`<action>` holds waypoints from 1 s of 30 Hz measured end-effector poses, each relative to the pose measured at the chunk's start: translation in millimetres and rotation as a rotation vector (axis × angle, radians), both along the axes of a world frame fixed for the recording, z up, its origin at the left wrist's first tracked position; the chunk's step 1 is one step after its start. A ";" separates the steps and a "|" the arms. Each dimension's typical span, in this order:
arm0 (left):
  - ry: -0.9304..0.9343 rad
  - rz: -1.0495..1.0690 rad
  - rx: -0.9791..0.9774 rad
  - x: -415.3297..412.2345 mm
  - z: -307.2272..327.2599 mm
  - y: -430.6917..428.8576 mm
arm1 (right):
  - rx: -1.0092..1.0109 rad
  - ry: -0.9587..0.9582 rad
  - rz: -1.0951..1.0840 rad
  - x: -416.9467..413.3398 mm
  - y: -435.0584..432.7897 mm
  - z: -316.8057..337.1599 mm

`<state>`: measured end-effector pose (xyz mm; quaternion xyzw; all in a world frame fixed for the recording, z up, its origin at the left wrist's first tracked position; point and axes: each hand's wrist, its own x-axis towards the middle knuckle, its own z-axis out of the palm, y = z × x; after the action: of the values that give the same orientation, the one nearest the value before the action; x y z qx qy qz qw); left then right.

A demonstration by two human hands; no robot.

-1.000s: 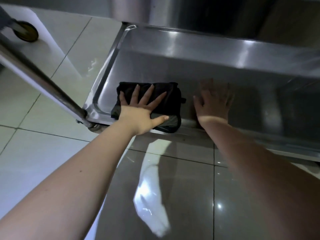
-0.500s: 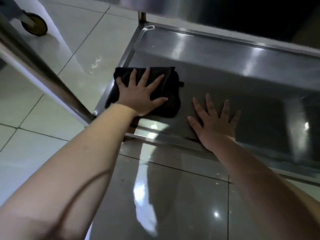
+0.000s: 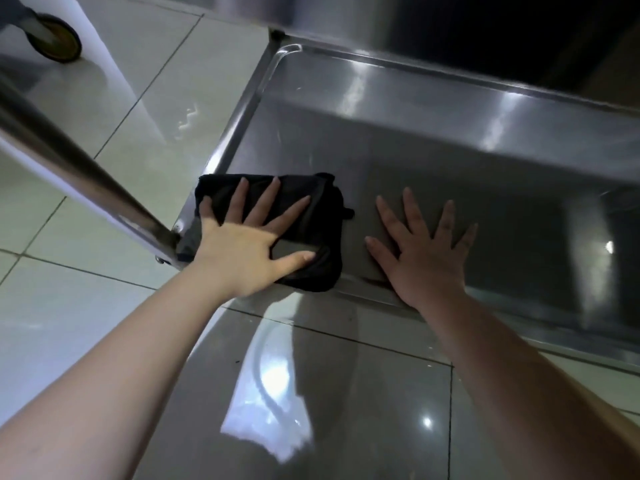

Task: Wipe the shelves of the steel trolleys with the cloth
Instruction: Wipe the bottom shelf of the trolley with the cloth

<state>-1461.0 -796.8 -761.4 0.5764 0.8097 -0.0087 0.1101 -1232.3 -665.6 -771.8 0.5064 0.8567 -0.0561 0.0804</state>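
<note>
Fingers (image 3: 265,204) of the left hand (image 3: 242,251) are spread straight and press flat on the folded black cloth (image 3: 325,220), the thumb laid near its front edge; they grip nothing. The cloth lies at the near left corner of the trolley's bottom shelf (image 3: 450,161), its lower fold lapping the near rim, just beside the corner post (image 3: 86,174). The right hand (image 3: 426,258) rests splayed and flat on bare steel just beside the cloth, not touching it, apparently as a brace.

The step in hand looks like wiping this shelf, with the cloth at its left end. The next move probably calls for sliding the cloth toward the right edge under even pressure, so the right hand would need to lift out of its path.

The shelf is a shallow steel tray with a raised rim, streaked with glare and shaded from above. Glossy pale floor tiles (image 3: 104,98) surround it, and a castor (image 3: 55,38) stands well beyond the far left corner.
</note>
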 end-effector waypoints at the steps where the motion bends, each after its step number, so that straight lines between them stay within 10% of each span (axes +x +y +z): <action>1: 0.010 0.017 -0.014 -3.8 0.3 10.8 | -0.002 -0.001 0.002 -0.4 0.3 0.0; 9: 0.025 0.076 -0.020 -28.1 -0.6 121.3 | 0.014 0.032 -0.003 -1.0 4.2 -3.0; 21: 0.038 0.035 -0.035 35.1 4.3 25.9 | -0.128 0.145 0.014 7.2 11.8 11.1; 30: 0.066 0.049 -0.086 50.7 12.4 26.4 | -0.042 -0.019 -0.107 198.1 71.1 27.4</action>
<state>-1410.3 -770.5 -749.0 0.5503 0.8258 -0.0599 0.1082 -1034.2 -594.5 -744.5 0.5504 0.8261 -0.0734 0.0959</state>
